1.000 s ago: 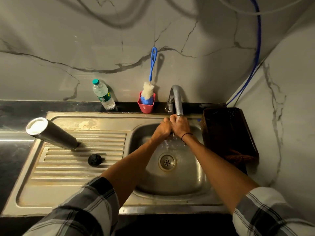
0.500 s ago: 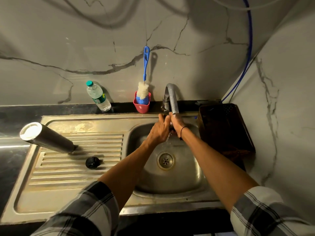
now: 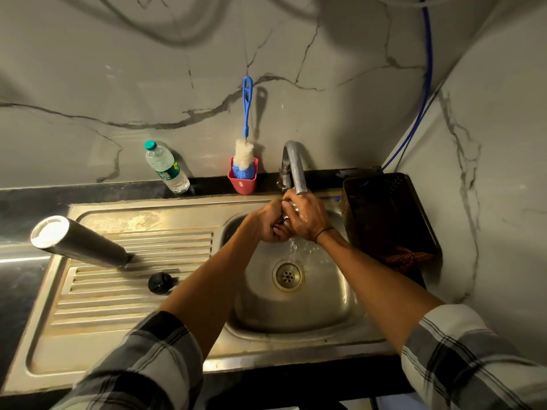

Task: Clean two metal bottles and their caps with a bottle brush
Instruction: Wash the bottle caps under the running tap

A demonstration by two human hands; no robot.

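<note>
A: Where are the bottles?

B: One metal bottle (image 3: 80,242) stands upside down on the ribbed drainboard (image 3: 124,294), left of the basin, with a black cap (image 3: 160,283) lying just beside it. No second bottle or second cap shows anywhere.

A: And the bottle brush?

B: The bottle brush (image 3: 245,143) is parked head-down in a red cup (image 3: 242,181) at the back ledge, between a plastic water bottle (image 3: 166,167) and the tap (image 3: 293,167). Nobody is touching it.

A: So what are the hands doing?

B: Both are under the running tap, pressed together over the sink (image 3: 296,306). The left hand (image 3: 270,224) is curled into a fist; the right hand (image 3: 306,217) is wrapped against it, fingers bent. Whether something small sits between them I cannot tell; no cap is visible there.

A: How far along, then?

B: My guess is late or at a break: one bottle drains, its cap is set aside, the brush is stowed, and this looks like rinsing hands. The second bottle's state is unknown.

A: Anything else around?

B: A dark basket (image 3: 387,220) sits right of the basin.
</note>
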